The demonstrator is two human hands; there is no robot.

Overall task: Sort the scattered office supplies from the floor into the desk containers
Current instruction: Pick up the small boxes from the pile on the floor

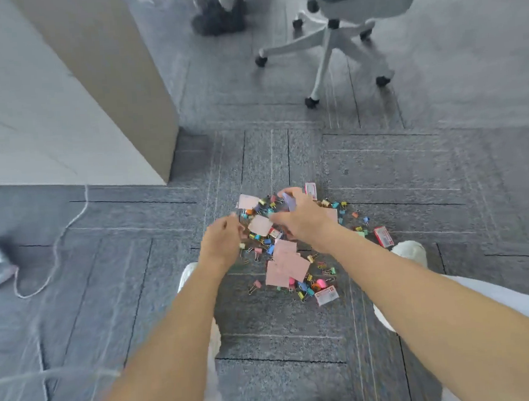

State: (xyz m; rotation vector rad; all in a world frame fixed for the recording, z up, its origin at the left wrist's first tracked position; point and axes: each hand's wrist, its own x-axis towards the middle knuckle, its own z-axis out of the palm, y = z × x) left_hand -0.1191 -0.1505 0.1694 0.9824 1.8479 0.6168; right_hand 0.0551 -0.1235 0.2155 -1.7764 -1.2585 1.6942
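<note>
Down over the floor, both arms stretch forward. Left hand curls at the pile's left edge, grip too blurred to tell. Beyond it, right hand fingers pinch a lilac piece above clips and pink notes.

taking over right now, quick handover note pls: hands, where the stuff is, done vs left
Left hand: over the pile's left edge, fingers curled; too blurred to tell if it holds anything.
Right hand: over the far part of the pile, curled round a small lilac thing.
Things: binder clips, pink notes and staple boxes lie on the carpet beside the desk. No containers in view.
Done: nothing visibly sorted.
Left: nearly the whole pile.
</note>
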